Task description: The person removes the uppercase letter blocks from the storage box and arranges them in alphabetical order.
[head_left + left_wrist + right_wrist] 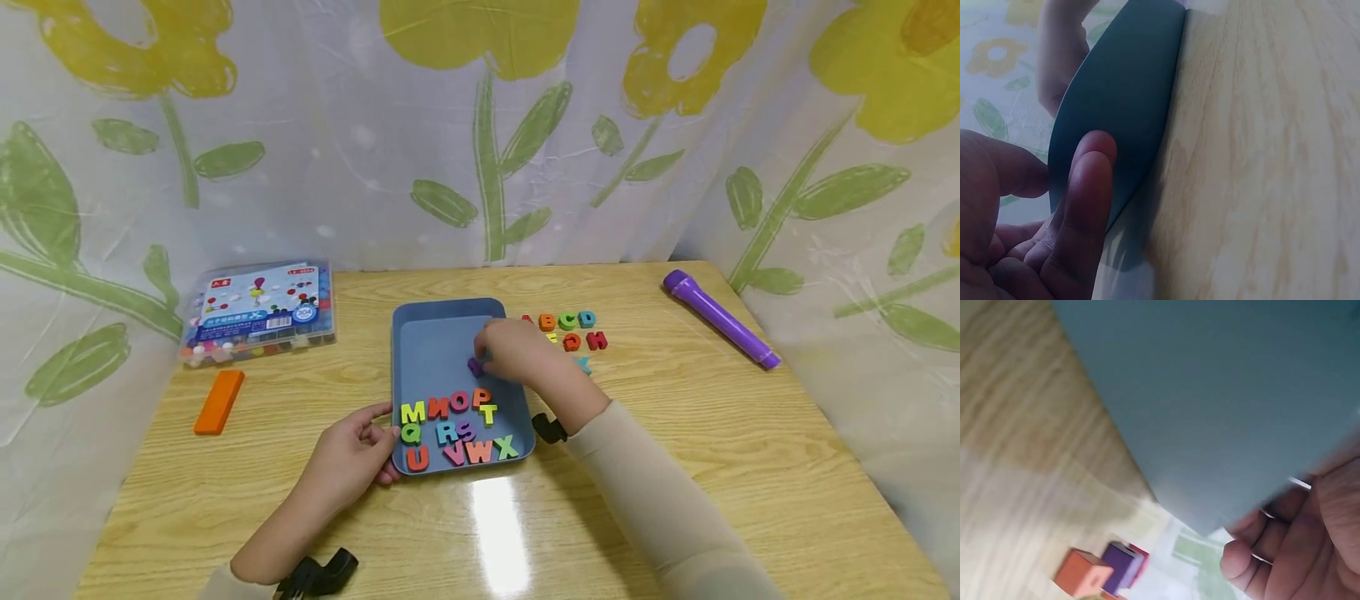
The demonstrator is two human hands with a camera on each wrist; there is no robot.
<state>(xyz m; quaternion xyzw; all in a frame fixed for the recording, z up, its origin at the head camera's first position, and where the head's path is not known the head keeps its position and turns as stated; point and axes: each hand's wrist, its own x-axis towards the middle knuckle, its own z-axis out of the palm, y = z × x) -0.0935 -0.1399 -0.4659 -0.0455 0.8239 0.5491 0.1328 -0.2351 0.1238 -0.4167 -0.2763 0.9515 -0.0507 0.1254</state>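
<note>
A blue-grey tray (517, 412) lies on the table with several coloured letters in its near half, among them a yellow M (412, 412), a pink O (460, 402), an orange U (417, 458) and a green X (506, 447). My left hand (352, 450) grips the tray's near left corner; in the left wrist view, fingers (1088, 187) lie against the outer wall. Over the tray's right side, my right hand (513, 350) pinches a small purple letter (476, 367) at its fingertips. The tray wall hides that letter in the right wrist view.
Right of the tray lie more letters, including an orange B (547, 322) and a red H (597, 340), some partly behind the right forearm. A purple toy microphone (720, 319) is at far right. A clear boxed set (258, 312) and an orange block (220, 402) lie left.
</note>
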